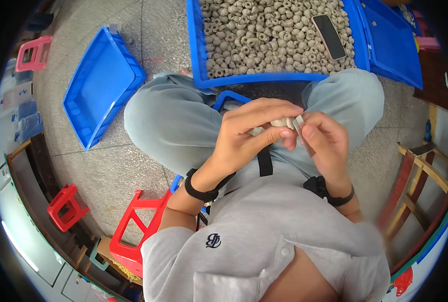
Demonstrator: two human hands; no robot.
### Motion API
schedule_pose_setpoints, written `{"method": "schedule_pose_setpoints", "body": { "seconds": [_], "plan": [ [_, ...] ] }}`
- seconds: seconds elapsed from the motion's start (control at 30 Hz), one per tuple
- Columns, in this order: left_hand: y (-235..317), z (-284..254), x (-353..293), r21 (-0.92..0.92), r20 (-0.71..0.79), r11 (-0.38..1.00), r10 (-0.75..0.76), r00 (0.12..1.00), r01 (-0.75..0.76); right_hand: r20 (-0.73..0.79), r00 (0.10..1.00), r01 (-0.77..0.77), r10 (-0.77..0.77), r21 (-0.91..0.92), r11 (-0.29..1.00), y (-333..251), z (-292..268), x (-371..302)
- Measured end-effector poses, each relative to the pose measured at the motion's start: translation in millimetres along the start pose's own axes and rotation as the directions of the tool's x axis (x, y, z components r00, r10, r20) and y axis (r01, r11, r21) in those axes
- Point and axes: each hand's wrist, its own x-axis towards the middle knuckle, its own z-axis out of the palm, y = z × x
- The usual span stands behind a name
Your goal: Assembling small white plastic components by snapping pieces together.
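Observation:
Above my lap, my left hand (251, 128) pinches a small, pale, rounded piece (282, 122) between thumb and fingers. My right hand (328, 141) is closed on a thin, flat, greyish strip (298, 126), whose edge meets or nearly meets that piece. Whether the strip is a blade or an abrasive sheet I cannot tell. Just beyond my knees stands a large blue bin (264, 79) holding a mass of small grey-beige rounded pieces with holes (264, 35). A dark-screened phone (329, 38) lies on top of them. My fingers partly hide the held piece.
An empty-looking blue tray (100, 88) lies on the speckled floor to the left. Another blue tray (395, 43) adjoins the bin at right. Red plastic stools (138, 221) stand at lower left, a pink stool (34, 53) at far left, and a wooden frame (418, 186) at right.

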Motion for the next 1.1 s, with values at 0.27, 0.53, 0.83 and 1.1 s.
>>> {"method": "schedule_pose_setpoints", "body": {
  "seconds": [0.27,0.53,0.83,1.1],
  "plan": [
    [-8,-2,1,-0.133,0.009,0.988,-0.078,0.997,0.078,-0.021,1.000,-0.001,0.003,0.054,0.999,2,1,1],
    [-8,0,1,-0.145,0.037,0.989,-0.018,0.999,0.023,-0.006,1.000,0.012,-0.012,0.048,0.999,-2,3,0],
    [-8,0,0,-0.116,0.030,0.993,-0.016,0.999,0.019,0.019,1.000,-0.012,0.012,-0.013,1.000,-12,4,0],
    [-10,-1,0,-0.141,0.044,0.990,-0.010,0.999,0.016,0.012,1.000,0.016,-0.016,-0.008,1.000,-10,7,0]
  ]
}}
